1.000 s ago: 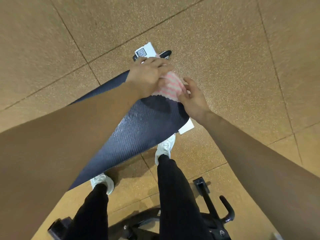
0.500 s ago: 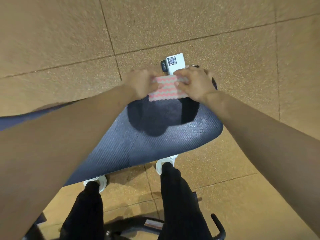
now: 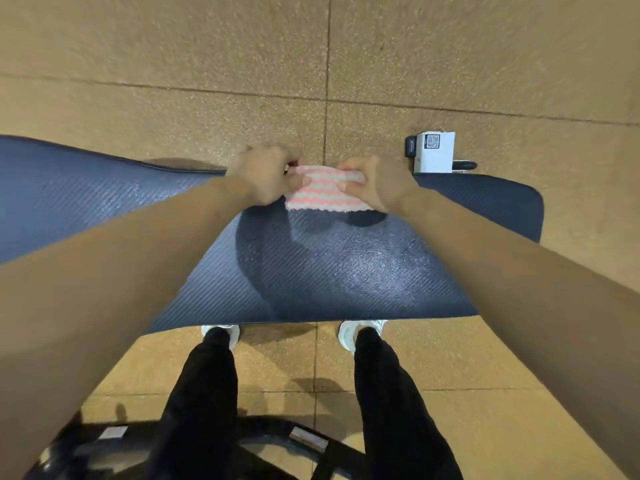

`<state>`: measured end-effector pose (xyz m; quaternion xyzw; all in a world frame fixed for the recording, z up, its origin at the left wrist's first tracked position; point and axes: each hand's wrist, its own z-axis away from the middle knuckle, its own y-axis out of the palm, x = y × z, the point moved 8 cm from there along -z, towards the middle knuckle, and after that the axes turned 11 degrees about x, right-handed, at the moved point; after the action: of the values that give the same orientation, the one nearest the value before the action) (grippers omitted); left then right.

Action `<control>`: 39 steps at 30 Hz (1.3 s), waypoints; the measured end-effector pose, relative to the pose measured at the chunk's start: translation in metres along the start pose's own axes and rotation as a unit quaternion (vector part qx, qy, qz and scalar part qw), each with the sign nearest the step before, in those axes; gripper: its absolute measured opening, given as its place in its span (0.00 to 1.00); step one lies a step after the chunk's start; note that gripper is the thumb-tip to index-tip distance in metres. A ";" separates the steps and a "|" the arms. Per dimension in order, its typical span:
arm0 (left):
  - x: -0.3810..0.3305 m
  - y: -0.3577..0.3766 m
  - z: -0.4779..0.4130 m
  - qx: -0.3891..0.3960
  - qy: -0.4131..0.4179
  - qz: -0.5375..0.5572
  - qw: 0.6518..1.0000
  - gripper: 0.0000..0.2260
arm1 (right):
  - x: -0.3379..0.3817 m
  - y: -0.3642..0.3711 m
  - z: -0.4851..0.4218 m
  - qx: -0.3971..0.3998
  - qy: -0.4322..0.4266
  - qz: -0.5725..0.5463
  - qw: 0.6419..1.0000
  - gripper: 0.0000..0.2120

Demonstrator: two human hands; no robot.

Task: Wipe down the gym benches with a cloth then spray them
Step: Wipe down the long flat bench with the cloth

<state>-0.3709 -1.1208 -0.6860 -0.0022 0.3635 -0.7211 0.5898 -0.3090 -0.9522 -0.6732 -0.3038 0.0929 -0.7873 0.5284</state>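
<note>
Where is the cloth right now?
In the head view, the cloth is centre frame at the far edge of the dark pad, pinched between the left hand and right hand, with the white box just right of it.

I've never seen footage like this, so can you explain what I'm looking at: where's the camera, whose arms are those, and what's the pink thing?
The camera sits on a person's head, looking down, so the arms are their own. The left hand and right hand together grip a pink-and-white zigzag cloth against a dark blue padded surface. Beyond it, a white box with a QR code is visible. Below are the person's white shoes on the tan floor.
</note>
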 end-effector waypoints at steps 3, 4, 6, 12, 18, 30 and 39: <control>0.040 -0.006 0.021 -0.015 -0.011 -0.004 1.000 0.16 | 0.040 0.010 -0.016 0.012 -0.011 0.018 1.000 0.22; 0.053 -0.008 0.027 -0.017 -0.013 -0.001 1.000 0.16 | 0.053 0.014 -0.021 0.017 -0.013 0.021 1.000 0.22; 0.078 -0.013 0.039 -0.020 -0.014 -0.002 1.000 0.16 | 0.078 0.021 -0.032 0.025 -0.013 0.029 0.999 0.23; 0.146 -0.029 0.068 -0.032 -0.012 -0.034 0.999 0.17 | 0.150 0.035 -0.060 0.017 -0.005 0.012 1.000 0.22; 0.206 -0.044 0.095 -0.030 -0.003 -0.067 0.997 0.18 | 0.215 0.046 -0.082 0.004 -0.010 0.006 1.000 0.20; 0.319 -0.064 0.209 -0.231 -0.132 -0.009 0.964 0.27 | 0.308 0.058 -0.105 -0.002 -0.054 -0.013 0.998 0.25; 0.380 -0.026 0.248 -0.203 -0.270 0.092 0.937 0.38 | 0.357 0.059 -0.136 0.022 -0.080 -0.027 0.996 0.26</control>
<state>-0.4018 -1.5726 -0.6513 -0.2827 0.3278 -0.5468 0.7167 -0.4334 -1.3181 -0.6740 -0.3565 0.0253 -0.7762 0.5195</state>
